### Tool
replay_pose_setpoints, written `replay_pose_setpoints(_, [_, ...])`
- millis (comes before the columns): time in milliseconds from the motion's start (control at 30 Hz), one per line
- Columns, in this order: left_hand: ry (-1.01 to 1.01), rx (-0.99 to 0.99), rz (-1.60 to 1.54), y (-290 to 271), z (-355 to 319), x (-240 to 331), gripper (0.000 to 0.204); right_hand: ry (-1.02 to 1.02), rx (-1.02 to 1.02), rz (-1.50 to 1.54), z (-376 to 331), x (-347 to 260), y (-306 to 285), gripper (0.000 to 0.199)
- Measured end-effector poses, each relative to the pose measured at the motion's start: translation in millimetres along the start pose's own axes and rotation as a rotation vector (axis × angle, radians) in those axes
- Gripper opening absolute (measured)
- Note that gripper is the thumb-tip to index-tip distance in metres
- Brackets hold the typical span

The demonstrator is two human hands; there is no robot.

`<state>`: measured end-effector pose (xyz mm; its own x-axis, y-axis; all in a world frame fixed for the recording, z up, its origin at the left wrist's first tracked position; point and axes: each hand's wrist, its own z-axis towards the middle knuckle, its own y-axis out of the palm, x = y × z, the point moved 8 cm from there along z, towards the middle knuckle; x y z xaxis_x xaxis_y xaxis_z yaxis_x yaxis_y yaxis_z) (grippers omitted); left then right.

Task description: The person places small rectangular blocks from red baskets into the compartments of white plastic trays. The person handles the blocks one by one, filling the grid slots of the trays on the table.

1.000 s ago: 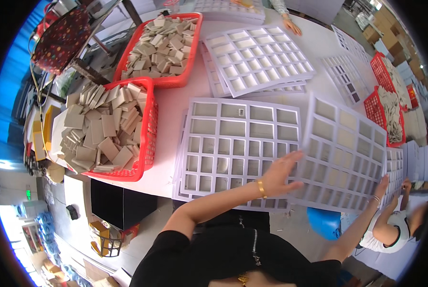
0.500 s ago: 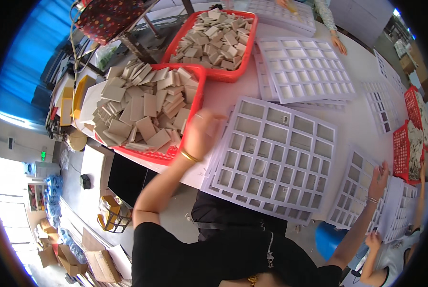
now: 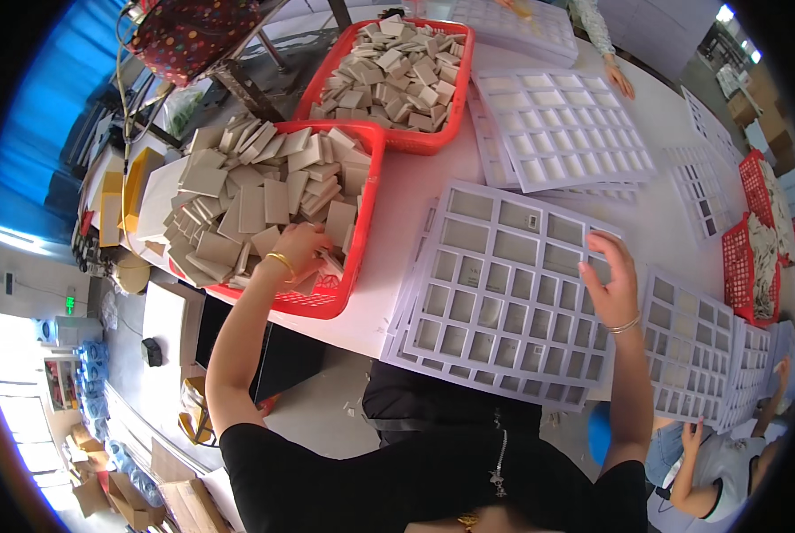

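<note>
My left hand, with a gold bangle at the wrist, is down in the near red basket of loose beige tiles. Its fingers are curled on a tile by the basket's inner right side; the fingertips are partly hidden. Over the right part of a white grid tray hovers my right hand, fingers apart and holding nothing. That tray lies on top of another, and its rectangular compartments show a greyish bottom.
Behind is a second red basket heaped with tiles. More white grid trays are stacked at the far side, near another person's hand. To the right are grid trays, red baskets and another person.
My left hand has moved from above the table's edge leftward and down into the near basket's tiles. My right hand has come in from the right to above the tray.
</note>
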<state>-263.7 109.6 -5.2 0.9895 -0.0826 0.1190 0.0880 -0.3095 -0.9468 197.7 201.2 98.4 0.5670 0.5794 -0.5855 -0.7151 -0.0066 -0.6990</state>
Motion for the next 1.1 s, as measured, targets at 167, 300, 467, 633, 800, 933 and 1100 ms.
replay_pose_setpoints(167, [-0.108, 0.527, -0.407, -59.8, -16.6, -29.3, 0.025, 0.053, -0.059, 0.064, -13.6, -3.3, 18.5, 0.028])
replay_pose_setpoints(300, [-0.296, 0.76, -0.129, -108.4, -51.3, -18.2, 0.025, -0.003, -0.127, 0.111, -19.4, -22.2, 44.6, 0.027])
replay_pose_setpoints(467, [-0.211, 1.014, -0.171, -133.2, -71.0, 52.1, 0.024, 0.038, -0.201, 0.355, -31.4, -53.7, 86.4, 0.042])
replay_pose_setpoints(633, [0.264, 0.874, -0.582, -87.4, -42.7, 190.0, 0.029, 0.155, -0.12, 0.733, -37.6, -83.0, 106.8, 0.045])
replay_pose_setpoints(800, [0.218, 0.548, -0.987, -32.9, 12.7, 231.3, 0.028, 0.341, 0.001, 0.925, -56.5, -30.2, 105.7, 0.036])
replay_pose_setpoints(933, [0.34, 0.439, -1.012, -22.7, 32.7, 260.3, 0.024, 0.304, 0.158, 0.813, -66.0, 3.7, 76.7, 0.026])
replay_pose_setpoints(1100, [0.181, 0.571, -0.846, -22.6, 72.0, 245.5, 0.028, 0.545, 0.524, 1.078, -81.0, 62.7, 54.2, 0.018])
